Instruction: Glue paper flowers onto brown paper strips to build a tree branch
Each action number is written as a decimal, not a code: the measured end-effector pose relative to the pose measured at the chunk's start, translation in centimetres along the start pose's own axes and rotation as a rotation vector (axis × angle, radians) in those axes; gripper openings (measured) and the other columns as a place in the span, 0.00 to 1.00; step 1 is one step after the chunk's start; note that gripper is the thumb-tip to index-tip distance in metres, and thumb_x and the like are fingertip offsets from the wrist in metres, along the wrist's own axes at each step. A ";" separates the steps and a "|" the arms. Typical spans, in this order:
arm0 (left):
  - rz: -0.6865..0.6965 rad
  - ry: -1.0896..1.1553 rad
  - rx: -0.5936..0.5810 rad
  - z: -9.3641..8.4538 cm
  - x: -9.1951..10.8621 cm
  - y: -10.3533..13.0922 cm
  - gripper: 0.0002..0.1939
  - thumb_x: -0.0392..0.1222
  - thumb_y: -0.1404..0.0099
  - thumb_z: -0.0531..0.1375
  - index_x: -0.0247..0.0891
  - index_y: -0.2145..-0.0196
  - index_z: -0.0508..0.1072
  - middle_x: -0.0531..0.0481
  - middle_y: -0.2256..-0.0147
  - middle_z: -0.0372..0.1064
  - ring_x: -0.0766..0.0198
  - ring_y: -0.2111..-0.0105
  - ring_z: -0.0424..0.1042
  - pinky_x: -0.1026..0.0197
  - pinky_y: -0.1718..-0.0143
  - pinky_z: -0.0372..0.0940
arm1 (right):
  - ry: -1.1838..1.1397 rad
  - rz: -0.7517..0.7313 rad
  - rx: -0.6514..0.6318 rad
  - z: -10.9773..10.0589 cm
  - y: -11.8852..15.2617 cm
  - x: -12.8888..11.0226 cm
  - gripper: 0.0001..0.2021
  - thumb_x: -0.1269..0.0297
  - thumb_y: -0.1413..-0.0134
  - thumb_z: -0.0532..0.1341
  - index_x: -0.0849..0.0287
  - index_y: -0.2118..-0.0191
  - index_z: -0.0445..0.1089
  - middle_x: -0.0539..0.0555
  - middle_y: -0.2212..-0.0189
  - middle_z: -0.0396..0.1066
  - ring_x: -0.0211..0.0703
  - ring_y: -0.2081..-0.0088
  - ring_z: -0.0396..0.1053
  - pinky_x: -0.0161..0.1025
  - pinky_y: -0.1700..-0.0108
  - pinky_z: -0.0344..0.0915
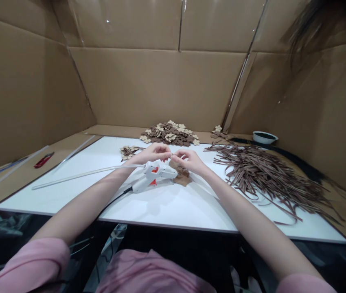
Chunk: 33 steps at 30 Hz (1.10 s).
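Note:
My left hand (155,152) and my right hand (190,160) meet at the middle of the white board, both with fingers pinched together. Whatever sits between their fingertips is too small and covered to make out. Just below them lies a white hot glue gun (141,184) with an orange trigger, a long glue stick (78,178) sticking out of its back to the left. Its nozzle points right, at a crumpled brown piece (182,179) on the board. Left of my left hand is a small cluster of flower pieces with brown strips (127,153).
Behind my hands rises a heap of brown and cream flower cutouts (173,134). A large tangle of brown strips (267,175) covers the right side, near a white bowl (264,138) with dark contents. At left lies a red cutter (44,160). Cardboard walls (157,87) enclose the table.

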<state>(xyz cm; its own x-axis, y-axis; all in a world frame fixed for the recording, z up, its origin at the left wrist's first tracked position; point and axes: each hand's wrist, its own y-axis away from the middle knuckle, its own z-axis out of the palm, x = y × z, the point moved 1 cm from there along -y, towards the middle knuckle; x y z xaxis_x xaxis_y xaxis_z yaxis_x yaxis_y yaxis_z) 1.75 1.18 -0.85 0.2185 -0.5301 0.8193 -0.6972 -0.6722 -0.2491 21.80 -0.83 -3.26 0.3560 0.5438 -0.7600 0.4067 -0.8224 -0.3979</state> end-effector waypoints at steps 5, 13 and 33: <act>-0.012 -0.008 -0.017 0.0 0.2 0.1 0.19 0.55 0.38 0.61 0.33 0.67 0.72 0.52 0.73 0.65 0.68 0.73 0.63 0.66 0.72 0.57 | -0.003 -0.024 -0.022 0.3 0.1 0.0 0.20 0.46 0.44 0.57 0.60 0.70 0.71 0.52 0.73 0.71 0.39 0.70 0.65 0.35 0.67 0.62; 0.012 -0.005 -0.016 -0.1 -0.2 0.1 0.17 0.53 0.36 0.60 0.33 0.67 0.72 0.51 0.72 0.65 0.67 0.71 0.64 0.65 0.69 0.58 | 0.032 -0.046 -0.019 0.2 0.0 -0.2 0.18 0.52 0.40 0.53 0.60 0.73 0.67 0.52 0.73 0.68 0.39 0.71 0.64 0.34 0.69 0.59; -0.021 0.013 -0.054 0.0 0.0 0.0 0.17 0.52 0.35 0.59 0.32 0.68 0.71 0.52 0.73 0.65 0.68 0.72 0.63 0.66 0.69 0.57 | 0.204 -0.174 0.035 0.3 0.1 -0.3 0.18 0.57 0.37 0.51 0.59 0.78 0.60 0.49 0.79 0.62 0.37 0.74 0.58 0.34 0.70 0.52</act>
<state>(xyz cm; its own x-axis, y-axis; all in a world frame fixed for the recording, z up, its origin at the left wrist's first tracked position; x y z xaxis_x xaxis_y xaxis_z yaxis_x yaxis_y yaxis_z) 1.77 1.15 -0.88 0.2247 -0.5090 0.8309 -0.7285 -0.6540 -0.2036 21.47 -1.14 -3.26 0.4466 0.6972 -0.5608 0.4488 -0.7167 -0.5337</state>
